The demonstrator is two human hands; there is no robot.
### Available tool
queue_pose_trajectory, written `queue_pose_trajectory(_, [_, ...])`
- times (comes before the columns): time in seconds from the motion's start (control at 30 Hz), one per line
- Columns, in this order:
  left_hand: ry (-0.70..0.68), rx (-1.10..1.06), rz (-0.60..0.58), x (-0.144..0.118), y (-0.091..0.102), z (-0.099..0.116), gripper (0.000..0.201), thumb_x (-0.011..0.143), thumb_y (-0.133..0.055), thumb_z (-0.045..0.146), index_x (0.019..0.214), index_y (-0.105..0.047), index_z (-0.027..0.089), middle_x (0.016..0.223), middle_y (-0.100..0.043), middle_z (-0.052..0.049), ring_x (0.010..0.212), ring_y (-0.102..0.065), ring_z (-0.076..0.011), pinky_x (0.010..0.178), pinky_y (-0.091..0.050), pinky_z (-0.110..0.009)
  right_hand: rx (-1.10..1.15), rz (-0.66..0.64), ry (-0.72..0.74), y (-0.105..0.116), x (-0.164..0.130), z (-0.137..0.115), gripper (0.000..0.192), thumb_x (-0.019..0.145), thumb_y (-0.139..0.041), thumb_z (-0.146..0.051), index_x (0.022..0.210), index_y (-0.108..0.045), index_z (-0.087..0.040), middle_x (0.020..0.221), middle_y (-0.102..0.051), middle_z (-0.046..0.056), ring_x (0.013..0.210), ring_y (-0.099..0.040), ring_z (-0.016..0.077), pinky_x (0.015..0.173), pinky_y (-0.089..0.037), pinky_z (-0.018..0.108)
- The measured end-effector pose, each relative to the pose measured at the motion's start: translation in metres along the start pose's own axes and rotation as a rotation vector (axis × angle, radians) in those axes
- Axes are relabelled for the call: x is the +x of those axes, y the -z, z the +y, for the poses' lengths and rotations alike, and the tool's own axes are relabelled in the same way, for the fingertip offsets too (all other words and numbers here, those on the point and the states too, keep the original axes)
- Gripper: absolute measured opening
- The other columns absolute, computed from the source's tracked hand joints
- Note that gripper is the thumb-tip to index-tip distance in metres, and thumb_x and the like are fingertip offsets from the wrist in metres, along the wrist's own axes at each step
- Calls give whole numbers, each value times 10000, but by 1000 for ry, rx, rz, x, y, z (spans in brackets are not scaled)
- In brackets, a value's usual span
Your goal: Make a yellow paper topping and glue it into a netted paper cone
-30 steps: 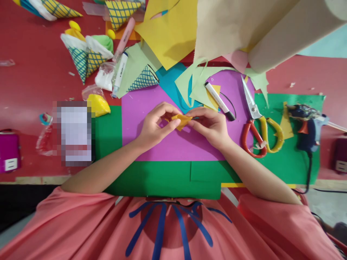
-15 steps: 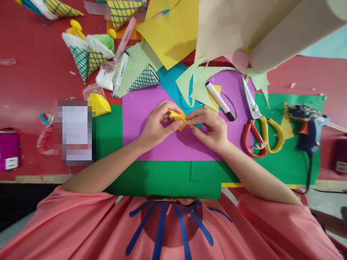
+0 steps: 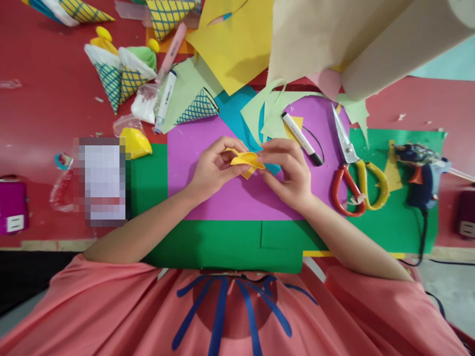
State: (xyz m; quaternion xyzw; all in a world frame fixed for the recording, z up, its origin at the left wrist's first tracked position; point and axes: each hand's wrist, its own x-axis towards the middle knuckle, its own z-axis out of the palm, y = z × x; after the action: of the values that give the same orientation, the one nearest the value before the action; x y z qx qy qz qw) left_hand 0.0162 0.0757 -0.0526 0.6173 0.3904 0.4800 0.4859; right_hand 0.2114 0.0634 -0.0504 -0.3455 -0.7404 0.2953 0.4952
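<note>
two tools [image 3: 352,158] (scissors, marker) beside paper [image 3: 247,160]

i see orange-yellow paper piece [image 3: 245,160] over purple sheet [image 3: 222,195]; green sheet [image 3: 222,244] beneath; red table [image 3: 44,113]. scissors [image 3: 354,170]: one red handle, one yellow. glue gun [image 3: 421,173] dark blue, orange trigger. paper cone [image 3: 196,110] pale green, teal lattice. my shirt [image 3: 237,311] coral, blue stripes.

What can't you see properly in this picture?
Head view:
- Yellow paper: its shape is partly hidden by the left hand and right hand pinching it.
- Blurred block: pixelated, unreadable.
- Beige roll: cut off by the top edge.
- Glue gun: cord runs behind the right arm.
</note>
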Motion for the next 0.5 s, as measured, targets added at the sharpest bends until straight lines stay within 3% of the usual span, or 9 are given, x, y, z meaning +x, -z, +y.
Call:
queue_pose_trajectory(0.13, [-54, 13, 51, -1, 0, -2, 285, 756, -788, 411, 864, -602, 223, 896, -651, 3, 847, -668, -121, 749, -575, -262, 122, 8, -199, -4, -2, 1, 360, 837, -722, -240, 1166, -578, -261, 938, -641, 13, 762, -645, 133, 664, -572, 287])
queue_pose_trajectory(0.3, [-66, 29, 4, -5, 0, -1, 201, 796, -762, 334, 877, -623, 214, 882, -661, -7, 837, -673, -126, 737, -576, -258, 80, 8, -289, -3, -2, -4, 160, 855, -704, -297, 987, -655, -221, 745, -652, -21, 628, -605, 102, 572, -523, 239])
queue_pose_trajectory(0.5, [4, 27, -38, -8, -1, -1, 137, 837, -724, 309, 901, -649, 213, 807, -664, 14, 649, -627, -70, 579, -512, -183, 238, 23, -414, -2, -1, -7, 69, 863, -688, -275, 899, -686, -216, 735, -708, -25, 570, -643, 89, 532, -520, 224])
